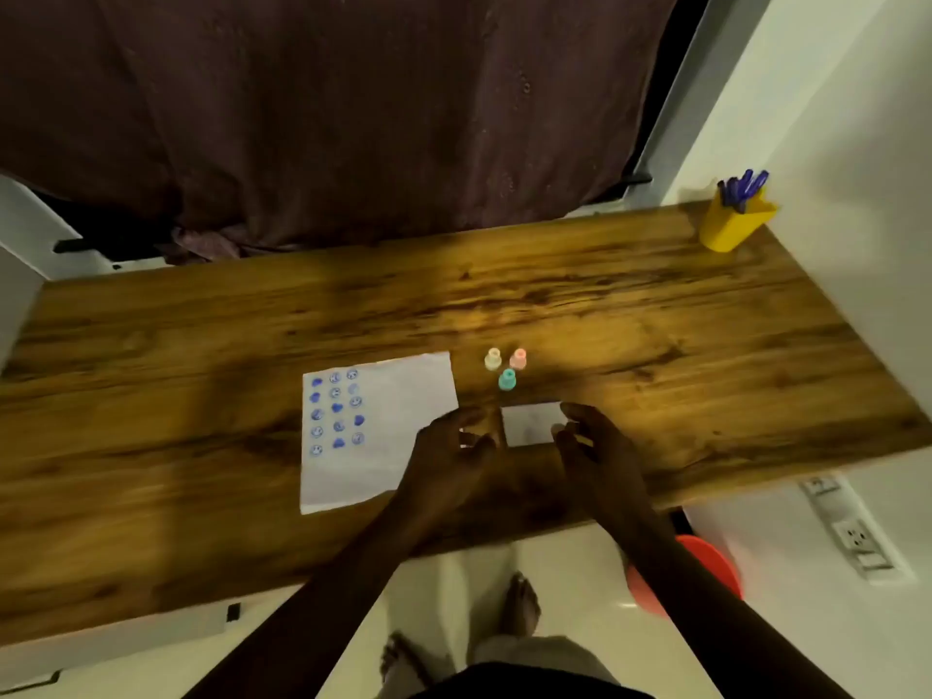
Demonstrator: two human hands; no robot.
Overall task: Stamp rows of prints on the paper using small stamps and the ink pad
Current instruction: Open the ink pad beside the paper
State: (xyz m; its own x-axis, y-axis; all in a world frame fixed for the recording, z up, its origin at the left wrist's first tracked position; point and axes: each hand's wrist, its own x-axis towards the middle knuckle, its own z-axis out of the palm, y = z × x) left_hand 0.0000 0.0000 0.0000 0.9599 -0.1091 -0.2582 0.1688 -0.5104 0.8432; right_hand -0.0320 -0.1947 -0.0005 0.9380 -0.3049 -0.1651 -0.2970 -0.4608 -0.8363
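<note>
A white paper (398,446) lies on the wooden desk (655,345), with three columns of blue prints (337,413) on its left part. Three small stamps stand just beyond it to the right: a cream stamp (492,359), a pink stamp (518,359) and a teal stamp (507,380). The pale rectangular ink pad (529,423) lies between my hands. My right hand (592,441) pinches its right edge. My left hand (451,441) curls at its left side, over the paper's right edge, with something small and pale between the fingers that is too blurred to name.
A yellow cup of blue pens (731,222) stands at the desk's far right corner. A dark curtain (353,118) hangs behind the desk. A red stool (706,572) and a wall socket strip (852,534) are below the desk's right end.
</note>
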